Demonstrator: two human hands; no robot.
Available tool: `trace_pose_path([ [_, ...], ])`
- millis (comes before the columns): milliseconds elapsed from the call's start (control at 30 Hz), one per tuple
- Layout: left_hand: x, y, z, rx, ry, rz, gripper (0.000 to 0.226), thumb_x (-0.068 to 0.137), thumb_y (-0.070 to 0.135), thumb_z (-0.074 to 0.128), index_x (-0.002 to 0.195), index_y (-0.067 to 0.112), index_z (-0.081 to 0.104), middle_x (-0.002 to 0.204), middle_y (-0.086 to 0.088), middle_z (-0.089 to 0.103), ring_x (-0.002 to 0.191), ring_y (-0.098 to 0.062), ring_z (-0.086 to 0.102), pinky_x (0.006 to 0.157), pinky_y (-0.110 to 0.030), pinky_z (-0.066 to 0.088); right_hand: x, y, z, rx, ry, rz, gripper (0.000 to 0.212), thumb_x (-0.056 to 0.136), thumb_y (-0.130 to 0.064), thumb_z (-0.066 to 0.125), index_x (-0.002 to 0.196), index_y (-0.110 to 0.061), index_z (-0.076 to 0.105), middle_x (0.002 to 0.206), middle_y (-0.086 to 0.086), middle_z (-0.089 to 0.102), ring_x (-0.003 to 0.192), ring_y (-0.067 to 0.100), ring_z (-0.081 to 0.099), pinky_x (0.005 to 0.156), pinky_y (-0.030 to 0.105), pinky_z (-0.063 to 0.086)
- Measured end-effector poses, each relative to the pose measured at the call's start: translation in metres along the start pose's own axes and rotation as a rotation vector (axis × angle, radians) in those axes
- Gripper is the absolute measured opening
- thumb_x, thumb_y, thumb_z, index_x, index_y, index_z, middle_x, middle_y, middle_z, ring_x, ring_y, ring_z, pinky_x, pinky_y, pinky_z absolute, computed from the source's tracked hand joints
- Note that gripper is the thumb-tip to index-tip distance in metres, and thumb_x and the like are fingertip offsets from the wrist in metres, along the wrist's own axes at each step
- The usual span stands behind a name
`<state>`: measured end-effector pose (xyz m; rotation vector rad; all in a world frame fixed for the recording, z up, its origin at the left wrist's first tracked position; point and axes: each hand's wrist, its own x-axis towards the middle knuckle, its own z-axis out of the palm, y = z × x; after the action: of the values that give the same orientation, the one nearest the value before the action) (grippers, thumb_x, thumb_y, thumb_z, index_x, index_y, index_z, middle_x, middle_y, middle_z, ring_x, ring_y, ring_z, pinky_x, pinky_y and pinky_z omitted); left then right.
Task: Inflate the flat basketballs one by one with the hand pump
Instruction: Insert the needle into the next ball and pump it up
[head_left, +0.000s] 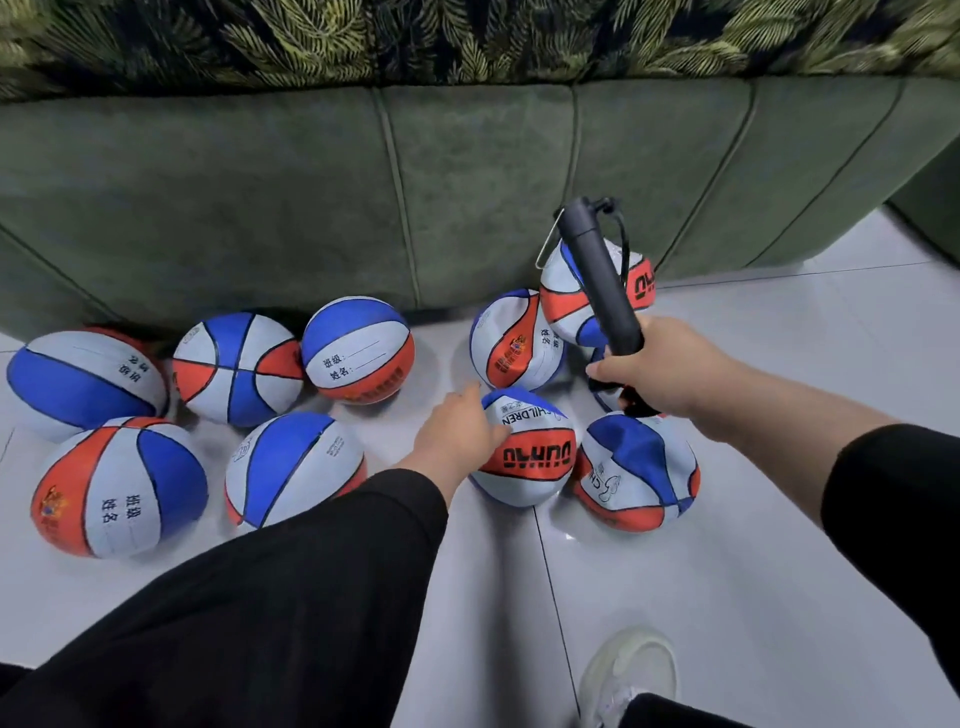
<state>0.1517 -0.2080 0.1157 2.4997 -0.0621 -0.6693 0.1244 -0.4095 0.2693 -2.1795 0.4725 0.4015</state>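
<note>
Right hand (670, 374) grip clamped round lower end of black cylindrical hand pump (602, 280), barrel tilting up & far-left; left hand (457, 431), fingers relaxed, rests on left side of saggy blue-white-orange "CHILDREN" basketball (530, 457) on white tiled floor (727, 597), just near-left of pump grip; rounder balls lie far left by green velvet sofa (260, 208).

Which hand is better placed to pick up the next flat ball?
The left hand: it is free and already touches the dented ball. The right hand is busy; its grip is around the black pump.
</note>
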Motion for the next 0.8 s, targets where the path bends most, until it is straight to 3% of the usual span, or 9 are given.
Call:
trace_pose_path([
  [233, 0.038, -0.003, 0.035, -0.093, -0.096, -0.110, 0.084, 0.085, 0.047, 0.081, 0.148, 0.016, 0.035, 0.134, -0.011, 0.059, 0.122, -0.036, 0.060, 0.094, -0.040, 0.048, 0.016, 0.015, -0.001, 0.028, -0.057, 0.013, 0.015, 0.091, -0.012, 0.074, 0.098, -0.011, 0.061, 0.083, 0.012, 0.076, 0.052, 0.017, 0.059, 0.053, 0.025, 0.055],
  [367, 0.040, -0.018, 0.047, -0.187, -0.081, -0.152, 0.070, 0.082, 0.043, 0.086, 0.130, 0.016, 0.042, 0.125, -0.008, 0.063, 0.103, -0.029, 0.061, 0.083, -0.036, 0.049, 0.024, 0.021, -0.006, 0.054, -0.070, 0.027, 0.015, 0.092, -0.014, 0.075, 0.102, -0.011, 0.064, 0.079, 0.007, 0.073, 0.051, 0.015, 0.058, 0.051, 0.023, 0.055],
  [433, 0.037, -0.022, 0.049, -0.275, -0.066, -0.188, 0.066, 0.081, 0.041, 0.088, 0.117, 0.018, 0.038, 0.120, -0.008, 0.061, 0.099, -0.028, 0.059, 0.085, -0.037, 0.050, 0.028, 0.019, -0.009, 0.078, -0.063, 0.036, 0.015, 0.091, -0.013, 0.076, 0.102, -0.009, 0.066, 0.077, 0.005, 0.071, 0.052, 0.016, 0.058, 0.048, 0.021, 0.053],
  [533, 0.024, -0.027, 0.049, -0.352, -0.074, -0.185, 0.062, 0.083, 0.036, 0.087, 0.113, 0.016, 0.038, 0.109, -0.004, 0.062, 0.097, -0.027, 0.062, 0.087, -0.040, 0.054, 0.032, 0.009, -0.012, 0.129, -0.047, 0.036, 0.017, 0.091, -0.012, 0.075, 0.103, -0.004, 0.067, 0.074, 0.005, 0.070, 0.056, 0.021, 0.058, 0.046, 0.022, 0.051],
  [667, -0.002, -0.037, 0.040, -0.315, -0.001, -0.147, 0.055, 0.084, 0.037, 0.085, 0.113, 0.019, 0.042, 0.096, 0.005, 0.063, 0.089, -0.023, 0.064, 0.073, -0.033, 0.047, 0.032, -0.011, -0.007, 0.147, -0.048, -0.024, 0.018, 0.092, -0.010, 0.073, 0.104, 0.001, 0.066, 0.056, -0.006, 0.068, 0.053, 0.018, 0.056, 0.051, 0.024, 0.056],
  [800, -0.032, -0.046, 0.004, -0.411, 0.122, -0.054, 0.052, 0.084, 0.034, 0.087, 0.113, 0.025, 0.045, 0.099, 0.011, 0.065, 0.091, -0.017, 0.063, 0.068, -0.021, 0.045, 0.020, -0.040, 0.000, 0.129, -0.076, -0.107, 0.023, 0.091, -0.012, 0.073, 0.107, 0.003, 0.065, 0.074, 0.004, 0.075, 0.059, 0.022, 0.060, 0.058, 0.030, 0.057],
])
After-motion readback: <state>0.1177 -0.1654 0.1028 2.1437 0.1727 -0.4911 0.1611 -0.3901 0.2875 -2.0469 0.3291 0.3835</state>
